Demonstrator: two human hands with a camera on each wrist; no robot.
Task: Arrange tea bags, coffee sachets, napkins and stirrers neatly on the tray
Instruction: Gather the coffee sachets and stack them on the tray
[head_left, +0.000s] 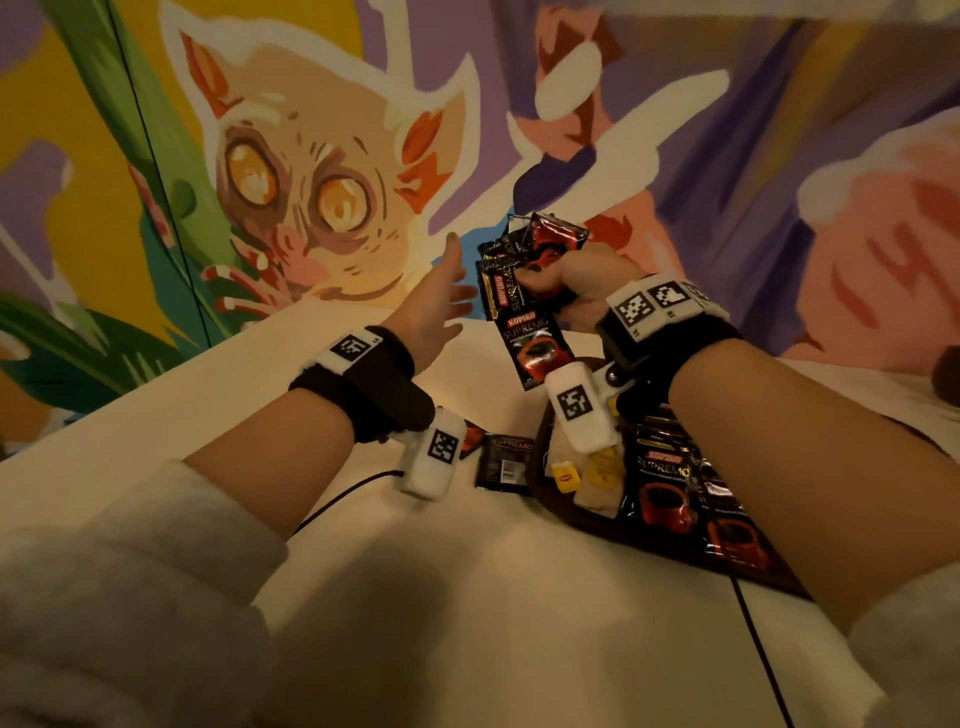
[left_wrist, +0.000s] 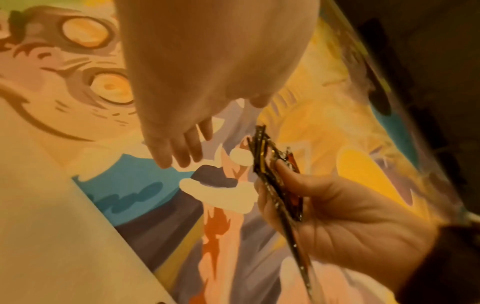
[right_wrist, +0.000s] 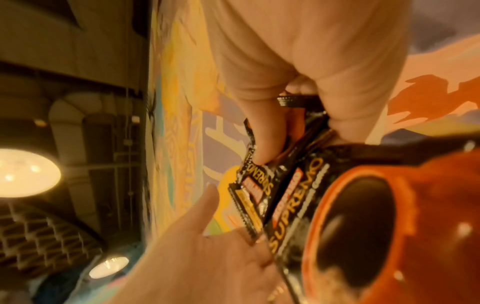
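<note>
One white table (head_left: 467, 597), painted mural wall (head_left: 311, 156)

Glossy foil coffee sachets (head_left: 524, 291); fleecy cloth sleeve (head_left: 119, 582).

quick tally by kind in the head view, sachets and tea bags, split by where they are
coffee sachets in right hand: at least 3
loose sachets on table: 2
tray sachets: at least 2
tea bags on tray: 2
total: at least 9
</note>
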